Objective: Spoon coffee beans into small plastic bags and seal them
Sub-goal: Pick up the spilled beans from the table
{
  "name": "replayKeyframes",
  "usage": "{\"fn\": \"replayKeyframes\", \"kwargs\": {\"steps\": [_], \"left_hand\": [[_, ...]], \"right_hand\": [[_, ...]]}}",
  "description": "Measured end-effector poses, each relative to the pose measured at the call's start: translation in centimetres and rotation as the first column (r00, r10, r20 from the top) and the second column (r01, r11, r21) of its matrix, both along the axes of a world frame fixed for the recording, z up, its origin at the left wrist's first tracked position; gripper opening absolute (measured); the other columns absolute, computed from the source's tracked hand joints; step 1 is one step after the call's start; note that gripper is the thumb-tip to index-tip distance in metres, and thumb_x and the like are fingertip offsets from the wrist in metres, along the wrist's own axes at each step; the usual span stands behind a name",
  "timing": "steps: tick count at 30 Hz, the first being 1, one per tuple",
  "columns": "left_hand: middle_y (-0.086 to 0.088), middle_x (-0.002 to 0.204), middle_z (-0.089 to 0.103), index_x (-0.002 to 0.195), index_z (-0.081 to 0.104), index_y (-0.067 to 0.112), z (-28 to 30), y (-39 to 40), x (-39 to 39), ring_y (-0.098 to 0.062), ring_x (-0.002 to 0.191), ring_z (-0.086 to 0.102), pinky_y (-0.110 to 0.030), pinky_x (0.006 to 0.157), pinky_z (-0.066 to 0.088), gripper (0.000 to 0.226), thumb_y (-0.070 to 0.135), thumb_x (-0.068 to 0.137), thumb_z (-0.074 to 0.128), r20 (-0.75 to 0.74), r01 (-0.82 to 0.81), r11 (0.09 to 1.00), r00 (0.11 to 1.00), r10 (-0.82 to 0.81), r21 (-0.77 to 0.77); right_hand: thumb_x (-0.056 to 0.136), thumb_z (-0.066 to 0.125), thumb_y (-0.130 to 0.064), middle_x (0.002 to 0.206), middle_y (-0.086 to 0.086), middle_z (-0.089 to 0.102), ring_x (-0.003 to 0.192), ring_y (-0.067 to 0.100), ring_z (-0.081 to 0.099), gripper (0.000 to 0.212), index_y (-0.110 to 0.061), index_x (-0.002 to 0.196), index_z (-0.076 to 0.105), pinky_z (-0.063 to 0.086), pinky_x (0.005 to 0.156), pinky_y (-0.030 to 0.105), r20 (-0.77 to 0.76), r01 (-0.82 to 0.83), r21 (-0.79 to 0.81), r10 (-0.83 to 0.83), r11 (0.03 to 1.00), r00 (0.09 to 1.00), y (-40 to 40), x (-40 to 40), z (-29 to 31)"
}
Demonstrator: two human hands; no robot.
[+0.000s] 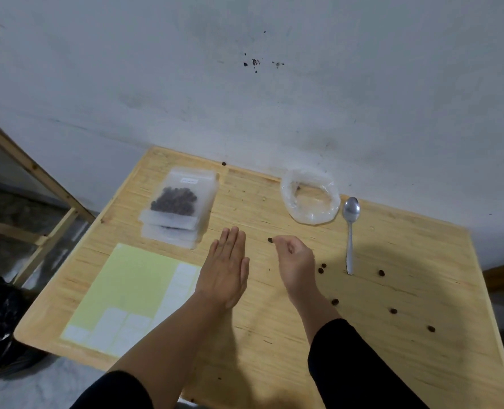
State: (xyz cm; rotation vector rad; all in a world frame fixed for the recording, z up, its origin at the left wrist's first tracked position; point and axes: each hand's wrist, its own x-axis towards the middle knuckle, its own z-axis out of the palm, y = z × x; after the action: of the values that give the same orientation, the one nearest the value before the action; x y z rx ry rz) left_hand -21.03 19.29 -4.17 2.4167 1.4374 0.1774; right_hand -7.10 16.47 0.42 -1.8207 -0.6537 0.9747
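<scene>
**Loose beans, small and ready to roll**

While the left hand [227,267] lies flat with straight fingers, the right hand [293,258] curls its fingers beside one coffee bean [270,240] at frame centre; whether it holds anything, I cannot tell. The bean looks light, hard and smooth, best pinched at its sides.

Left hand [225,271] flat, fingers straight and together, palm down, pointing far. Right hand [293,259] just right of it, fingers loosely curled, fingertips pointing far-left. Both forearms bare, black sleeves near elbows.
</scene>
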Motion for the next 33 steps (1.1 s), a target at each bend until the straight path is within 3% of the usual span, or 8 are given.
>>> {"fn": "replayKeyframes", "kwargs": {"steps": [2,6,15,18,22,26,29,33], "left_hand": [[-0.005,0.158,-0.002,0.149,0.001,0.010,-0.2,0.5,0.4,-0.015,0.141,-0.016,-0.030,0.114,-0.010,0.072,0.043,0.086,-0.007,-0.006,-0.017,1.000,1.000,0.017,0.015],[-0.007,0.157,0.004,0.149,0.007,0.008,-0.4,0.5,0.5,-0.017,0.143,-0.008,-0.031,0.114,-0.006,0.066,0.040,0.092,0.001,0.004,-0.017,0.999,1.000,0.017,0.036],[0.002,0.154,-0.015,0.148,-0.005,0.014,-0.1,1.2,0.6,-0.013,0.141,-0.019,-0.028,0.115,-0.010,0.068,0.044,0.087,-0.007,0.032,-0.041,0.999,0.999,0.042,-0.031],[-0.001,0.156,-0.012,0.149,-0.005,0.014,0.2,2.6,1.0,-0.013,0.140,-0.020,-0.027,0.113,-0.012,0.071,0.044,0.085,-0.011,0.039,-0.069,0.997,0.997,0.071,-0.040],[-0.005,0.158,-0.006,0.149,-0.003,0.011,-0.1,4.9,1.3,-0.015,0.142,-0.017,-0.028,0.114,-0.010,0.071,0.042,0.086,-0.010,0.032,-0.065,0.998,0.997,0.066,-0.027],[-0.006,0.158,-0.004,0.149,-0.001,0.011,-0.3,7.4,1.6,-0.018,0.144,-0.013,-0.032,0.118,-0.005,0.072,0.043,0.085,-0.011,0.041,-0.073,0.997,0.996,0.074,-0.022],[-0.005,0.158,-0.005,0.150,-0.002,0.012,-0.4,8.5,1.7,-0.015,0.144,-0.014,-0.030,0.118,-0.007,0.072,0.042,0.085,-0.011,0.043,-0.093,0.996,0.995,0.093,-0.007],[-0.005,0.158,0.001,0.149,0.007,0.009,-0.9,8.3,1.8,-0.017,0.145,-0.007,-0.034,0.119,-0.002,0.064,0.038,0.093,0.000,0.071,-0.114,0.993,0.991,0.112,0.026]], "right_hand": [[0.089,0.061,-0.022,0.089,0.000,0.070,0.072,0.001,0.056,0.019,-0.013,0.103,0.069,0.040,0.068,0.010,0.309,-0.095,-0.072,0.113,0.993,0.944,0.8,0.3,-0.5],[0.085,0.066,-0.017,0.112,0.007,0.069,0.104,0.018,0.063,0.029,-0.010,0.113,0.067,0.043,0.096,0.022,0.481,-0.154,-0.107,0.187,0.982,0.856,1.8,0.5,-1.3],[0.083,0.065,-0.006,0.084,0.009,0.069,0.083,0.026,0.063,0.006,-0.004,0.086,0.069,0.050,0.075,0.031,0.633,-0.219,-0.036,0.192,0.975,0.750,2.5,0.3,-2.9],[0.083,0.064,-0.007,0.082,0.005,0.065,0.081,0.021,0.060,0.002,-0.008,0.082,0.064,0.045,0.072,0.025,0.567,-0.224,-0.037,0.205,0.974,0.798,3.2,0.0,-2.8],[0.092,0.054,-0.015,0.074,0.003,0.056,0.064,0.011,0.049,0.013,-0.016,0.080,0.058,0.041,0.060,0.019,-0.016,-0.143,0.004,0.143,0.990,0.990,5.9,-1.2,-0.5],[0.096,0.042,-0.004,0.065,0.005,0.046,0.058,0.014,0.041,0.023,-0.006,0.075,0.052,0.035,0.056,0.026,-0.564,0.000,0.104,0.059,0.995,0.824,9.7,-2.1,1.6],[0.094,0.037,0.000,0.068,0.007,0.051,0.059,0.016,0.045,0.022,-0.003,0.083,0.056,0.037,0.054,0.026,-0.521,-0.018,0.084,0.059,0.996,0.851,12.5,-1.8,1.9],[0.094,0.044,-0.021,0.094,-0.010,0.067,0.092,0.007,0.058,0.025,-0.021,0.099,0.069,0.044,0.087,0.022,-0.007,-0.263,-0.006,0.263,0.965,0.965,15.9,-1.2,0.7]]}}
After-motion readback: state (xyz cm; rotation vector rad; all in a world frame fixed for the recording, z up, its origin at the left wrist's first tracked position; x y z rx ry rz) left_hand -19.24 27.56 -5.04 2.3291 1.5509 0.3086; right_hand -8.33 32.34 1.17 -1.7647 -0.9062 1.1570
